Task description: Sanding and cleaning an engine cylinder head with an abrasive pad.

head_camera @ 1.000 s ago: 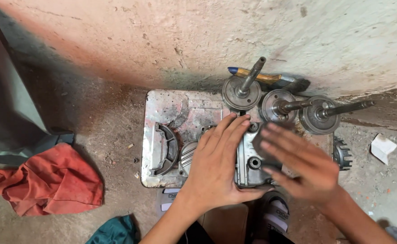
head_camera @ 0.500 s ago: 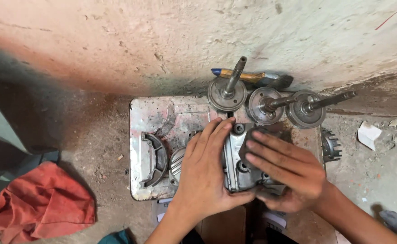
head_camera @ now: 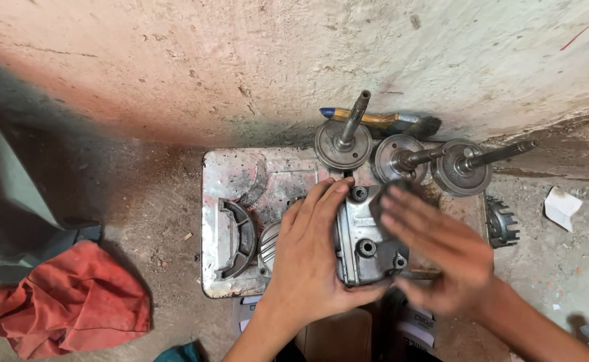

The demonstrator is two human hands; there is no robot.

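Dirt floor (head_camera: pixel 140 201) w/ red rag (head_camera: pixel 73 302) at far left. Greasy metal tray (head_camera: pixel 241 174) by stained plaster wall (head_camera: pixel 241 60); curved part (head_camera: pixel 235 238) lies on it. Left hand (head_camera: pixel 314 261) flat on aluminium engine casing (head_camera: pixel 365 238) at tray centre, fingers together. Right hand (head_camera: pixel 442 251) blurred over casing's right side, fingers spread. 3 geared shafts (head_camera: pixel 402 157) behind; paper scrap (head_camera: pixel 563 206) right.

We see a rough, stained plaster wall (head_camera: pixel 254 60) across the top of the frame, dusty concrete floor (head_camera: pixel 140 201) below it, red rag (head_camera: pixel 73 302) at lower left.
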